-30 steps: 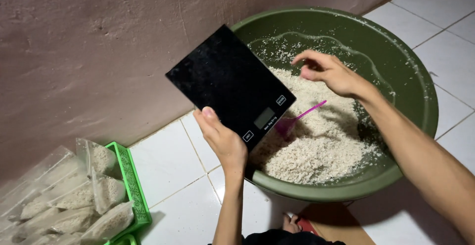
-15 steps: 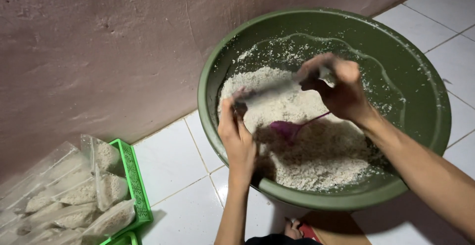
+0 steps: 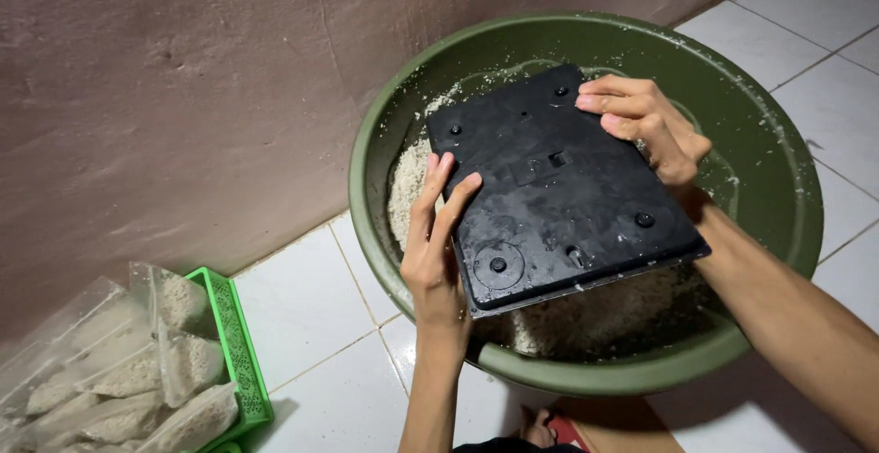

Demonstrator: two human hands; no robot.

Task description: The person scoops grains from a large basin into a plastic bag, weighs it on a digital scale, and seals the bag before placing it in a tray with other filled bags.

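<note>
Head view, looking down at a tiled floor by a plastered wall. Far left: a green plastic basket (image 3: 240, 352) holding clear bags of whitish grain (image 3: 137, 389), sealed or not I cannot tell. Well apart from the hands.

Next along, the left hand (image 3: 438, 252) grips the left edge of a flat black kitchen scale (image 3: 558, 188), fingers laid over the upturned surface, thumb hidden beneath. The scale is upside down: round feet and a small central hatch face the camera. It sits tilted over a large green basin (image 3: 778, 233), its lower edge near the grain (image 3: 407, 183) heaped inside, whether touching I cannot tell.

Right side: the right hand (image 3: 645, 128) clasps the far upper corner, fingers curled over the edge. Both hands are closed on the scale; neither is free.

Judgement on handling: an inverted scale held over the basin lets loose grains fall back into the heap, so it pays to keep it inside the rim line. Grip by the edges only, as now, clear of the feet and hatch. The tilt is best kept gentle; the plate looks smooth and could slide out of a two-point hold. Keep the lower edge out of the grain. White floor tiles (image 3: 311, 316) lie between basin and basket
</note>
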